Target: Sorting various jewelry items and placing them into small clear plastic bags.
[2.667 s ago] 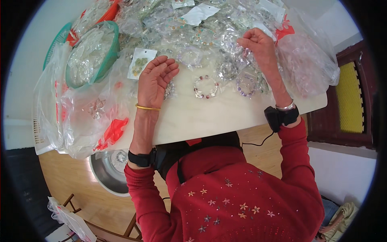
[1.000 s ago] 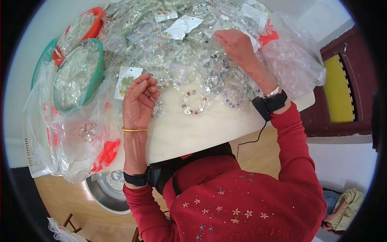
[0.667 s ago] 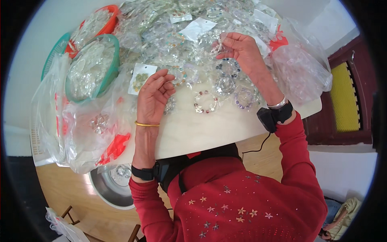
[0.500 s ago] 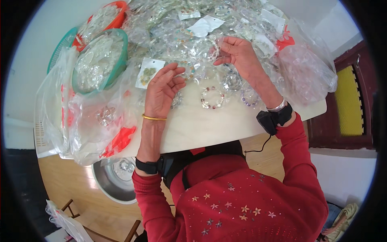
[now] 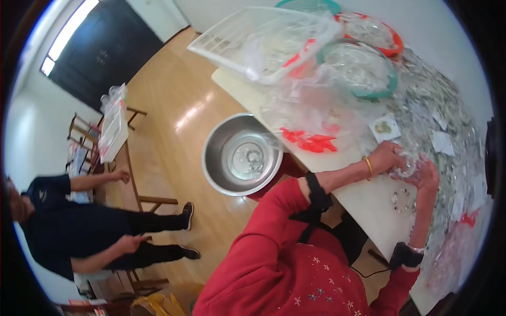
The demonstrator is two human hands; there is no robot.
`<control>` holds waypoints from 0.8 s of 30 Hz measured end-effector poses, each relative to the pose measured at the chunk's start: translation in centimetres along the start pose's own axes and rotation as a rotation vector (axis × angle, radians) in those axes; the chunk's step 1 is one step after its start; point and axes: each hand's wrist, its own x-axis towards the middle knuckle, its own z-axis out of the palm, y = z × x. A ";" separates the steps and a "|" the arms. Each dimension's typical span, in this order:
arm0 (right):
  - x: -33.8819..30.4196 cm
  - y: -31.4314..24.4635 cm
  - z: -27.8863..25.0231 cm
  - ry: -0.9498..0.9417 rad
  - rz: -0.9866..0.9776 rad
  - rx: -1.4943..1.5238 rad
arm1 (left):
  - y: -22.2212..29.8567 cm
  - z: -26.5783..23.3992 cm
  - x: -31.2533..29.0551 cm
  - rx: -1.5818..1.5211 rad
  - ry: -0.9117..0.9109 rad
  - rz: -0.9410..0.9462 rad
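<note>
My left hand (image 5: pixel 385 158), with a gold bangle at its wrist, is closed on one side of a clear plastic bag (image 5: pixel 407 164) that seems to contain a beaded bracelet. My right hand (image 5: pixel 427 176) grips the other side, its fingers curled round it and partly hidden. Below the hands a beaded bracelet (image 5: pixel 400 200) lies on the white table (image 5: pixel 358 197). A white card with greenish beads (image 5: pixel 383 128) sits beyond my left hand. A large heap of bagged bracelets (image 5: pixel 429 100) covers the table's far part.
A white plastic crate (image 5: pixel 221 39), a teal basket (image 5: pixel 392 87) and an orange basket (image 5: pixel 396 42) hold bagged goods. Plastic bags with red print (image 5: pixel 311 139) lie nearby. A steel basin (image 5: pixel 211 168) with bagged bracelets stands below the table. Another person (image 5: pixel 79 226) stands at left.
My view has swung left, bringing the basin, the crate and another person into sight. My left hand, open before, has come together with my right at the bagged bracelet.
</note>
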 end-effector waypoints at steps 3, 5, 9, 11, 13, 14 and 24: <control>-0.9 0.5 -1.5 -0.023 -0.076 -0.171 | 0.4 0.9 -0.2 0.142 0.029 -0.074; -1.0 0.7 -2.8 0.062 -0.044 -0.194 | 1.4 0.8 -0.6 0.107 0.013 -0.181; -0.7 0.8 -4.2 0.233 -0.135 -0.121 | 5.4 -0.1 0.3 0.024 -0.033 -0.177; -0.5 1.0 -4.3 0.224 -0.189 -0.120 | 7.3 -0.6 1.6 -0.088 -0.018 -0.121; -0.3 1.4 -4.2 0.223 -0.218 -0.117 | 8.9 -1.4 3.6 -0.129 0.017 -0.122; -0.3 1.6 -4.2 0.212 -0.204 -0.130 | 9.6 -1.8 4.8 -0.194 0.057 -0.111; -0.2 2.1 -4.4 0.179 -0.145 -0.167 | 11.0 -1.4 13.9 -0.106 0.039 0.124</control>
